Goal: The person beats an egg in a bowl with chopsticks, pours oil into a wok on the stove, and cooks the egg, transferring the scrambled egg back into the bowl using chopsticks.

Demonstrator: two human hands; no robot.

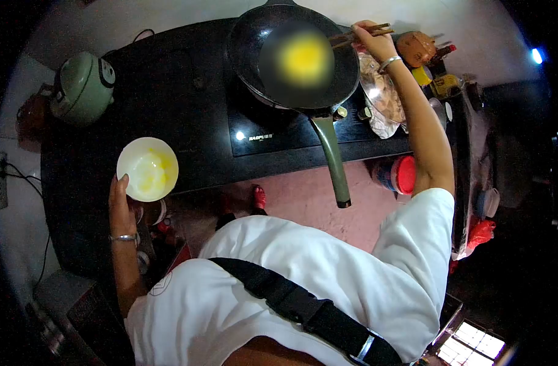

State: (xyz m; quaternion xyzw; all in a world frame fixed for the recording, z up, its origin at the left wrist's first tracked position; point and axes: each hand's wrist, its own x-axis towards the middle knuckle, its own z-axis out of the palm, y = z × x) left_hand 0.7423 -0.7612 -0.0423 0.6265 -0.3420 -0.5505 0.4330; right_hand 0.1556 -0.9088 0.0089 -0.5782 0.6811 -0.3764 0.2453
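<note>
- In the black pan (243, 52), around its middle: yellow food (306, 58), too blurred to judge as runny or set.
- Left of the pan and nearer the body: white bowl (131, 163), held in the left hand (121, 204), thumb over the rim, fingers partly curled round the outside.
- Inside that bowl, only yellow streaks; judging by these, emptying into the pan largely done.
- At the pan's right rim, toward the far side: right hand (370, 41), curled closely round chopsticks (343, 40) pointed in over the pan. Cannot tell whether touching the food.
- Below the pan, black cooktop (291, 137); extending from the pan toward the body, green handle (333, 155), untouched by either hand.
- Remaining, by the look of things: food not yet out of the pan, bowl not set down, chopsticks not laid aside.
</note>
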